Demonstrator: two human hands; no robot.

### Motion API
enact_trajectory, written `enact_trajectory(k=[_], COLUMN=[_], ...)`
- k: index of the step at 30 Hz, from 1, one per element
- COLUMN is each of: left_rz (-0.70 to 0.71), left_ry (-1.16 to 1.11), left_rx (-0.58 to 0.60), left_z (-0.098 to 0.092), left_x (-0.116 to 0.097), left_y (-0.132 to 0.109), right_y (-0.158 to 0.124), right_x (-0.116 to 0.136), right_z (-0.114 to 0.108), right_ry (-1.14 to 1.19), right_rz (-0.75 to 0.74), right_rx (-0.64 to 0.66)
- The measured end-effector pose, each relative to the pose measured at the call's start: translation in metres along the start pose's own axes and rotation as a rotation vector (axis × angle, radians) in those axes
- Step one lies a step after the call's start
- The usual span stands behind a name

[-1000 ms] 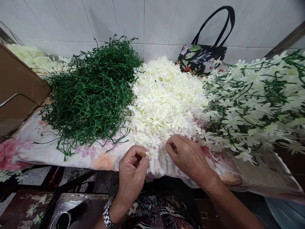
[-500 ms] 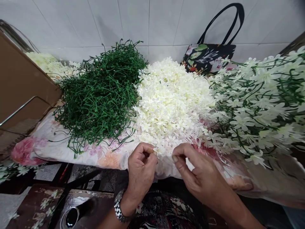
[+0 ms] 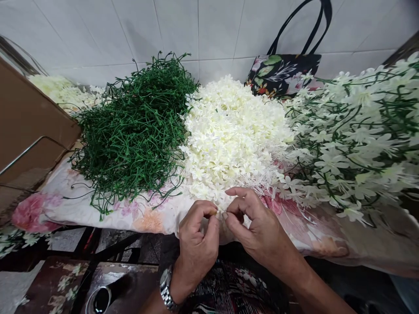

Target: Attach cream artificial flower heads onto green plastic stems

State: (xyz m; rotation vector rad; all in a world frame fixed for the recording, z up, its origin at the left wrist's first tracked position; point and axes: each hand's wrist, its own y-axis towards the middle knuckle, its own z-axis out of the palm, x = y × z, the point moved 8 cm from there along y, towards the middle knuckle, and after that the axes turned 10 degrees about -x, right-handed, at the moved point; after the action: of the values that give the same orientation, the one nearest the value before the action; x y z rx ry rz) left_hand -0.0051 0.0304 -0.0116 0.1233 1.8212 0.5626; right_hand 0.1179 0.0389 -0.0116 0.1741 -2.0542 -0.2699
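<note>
Head view: a small white flower point(image 3: 221, 206), partly hidden, sits at lower centre, pinched by the left hand point(image 3: 198, 235); the right hand point(image 3: 260, 224) curls close beside it, its grip unclear. Beyond lie white blossoms point(image 3: 231, 131) mid-frame, green stems point(image 3: 131, 135) left of centre.

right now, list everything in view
stems: many, green, left, piled
flower heaps: two, cream, centre and back left
stemmed flowers: many, white and green, right and lower left
bag: one, black floral, by wall
wall: one, pale grey, back
cloth: one, white floral, under piles
box: one, brown, far left
panels: two, brown, lower left
round-rimmed thing: one, dark inside, lower left
held flower: one, white, lower centre
watch: one, silver, left wrist
left hand: one, bare, lower centre
right hand: one, bare, lower centre
</note>
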Motion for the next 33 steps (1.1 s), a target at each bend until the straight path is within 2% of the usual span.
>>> enact_trajectory(k=[4,11,13,18,21,23,27,30,33], left_rz=[0.119,0.155,0.061,-0.354,-0.47,-0.441,-0.302,-0.201,-0.076], left_ry=[0.009,-0.052,-0.112,-0.321,-0.335,-0.339,-0.399,-0.37,-0.309], left_rx=[0.046,0.14,0.173,0.218,0.281,0.285,0.194,0.149,0.151], left_z=[0.001,0.0,0.001,0.005,0.011,0.01,-0.001,-0.004,-0.001], left_x=[-0.007,-0.009,-0.004,0.019,0.025,0.023,0.014,0.007,-0.004], left_y=[-0.001,-0.004,-0.004,-0.007,-0.012,-0.012,-0.009,-0.01,-0.011], right_y=[0.0,-0.005,-0.006,-0.009,-0.013,-0.015,-0.019,-0.023,-0.026], right_x=[-0.002,0.007,0.009,0.019,0.024,0.025,0.025,0.024,0.02], right_z=[-0.001,-0.004,-0.005,-0.008,-0.005,-0.006,-0.013,-0.011,-0.008], right_ry=[0.011,0.025,0.026,0.002,0.012,0.019,0.016,0.038,0.097], right_rz=[0.007,-0.131,-0.144,-0.206,-0.233,-0.239,-0.259,-0.282,-0.274], right_rx=[0.001,-0.015,-0.006,-0.005,0.021,0.006,-0.06,-0.022,-0.003])
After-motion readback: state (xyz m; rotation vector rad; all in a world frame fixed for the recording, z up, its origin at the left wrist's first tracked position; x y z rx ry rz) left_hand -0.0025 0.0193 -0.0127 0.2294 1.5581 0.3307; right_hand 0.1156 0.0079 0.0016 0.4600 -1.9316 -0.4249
